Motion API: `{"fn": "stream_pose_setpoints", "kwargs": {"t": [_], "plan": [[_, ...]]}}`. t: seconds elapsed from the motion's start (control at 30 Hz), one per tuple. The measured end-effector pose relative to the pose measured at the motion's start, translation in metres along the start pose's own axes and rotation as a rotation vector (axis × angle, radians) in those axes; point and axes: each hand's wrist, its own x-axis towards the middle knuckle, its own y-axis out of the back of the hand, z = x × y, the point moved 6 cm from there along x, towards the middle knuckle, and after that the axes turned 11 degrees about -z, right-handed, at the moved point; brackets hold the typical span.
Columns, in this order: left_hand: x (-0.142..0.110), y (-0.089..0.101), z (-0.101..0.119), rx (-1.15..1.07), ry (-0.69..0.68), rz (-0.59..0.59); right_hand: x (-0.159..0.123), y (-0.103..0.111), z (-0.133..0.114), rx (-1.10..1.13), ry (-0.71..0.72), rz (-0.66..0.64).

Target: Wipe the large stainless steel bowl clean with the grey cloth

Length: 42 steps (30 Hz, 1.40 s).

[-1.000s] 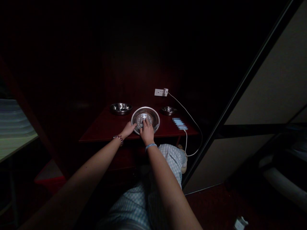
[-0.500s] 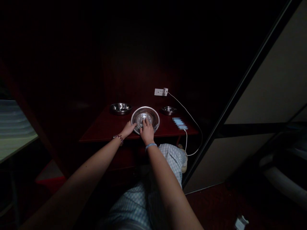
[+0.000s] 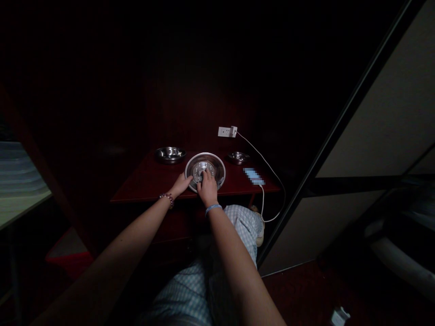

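Just under the right hand point(image 3: 207, 189) and left hand point(image 3: 181, 184), a steel dish point(image 3: 217, 174)

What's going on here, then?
A person sits at a dark red table with both hands on a round metal dish. The left hand is at the dish's rim, and the right hand is on its centre. Two steel bowls stand behind it, and a white cable runs from a wall socket.
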Motion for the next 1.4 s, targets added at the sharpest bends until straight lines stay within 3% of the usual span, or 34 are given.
{"fn": "stream_pose_setpoints", "kwargs": {"t": [1.0,1.4], "plan": [[-0.0044,0.0027,0.0048,-0.001,0.023,0.034,-0.0002,0.0007,-0.0023,-0.015,-0.013,-0.048],[-0.0028,0.0009,0.0029,0.013,-0.006,-0.013,0.0011,0.0,-0.001,-0.022,-0.012,-0.014]]}}
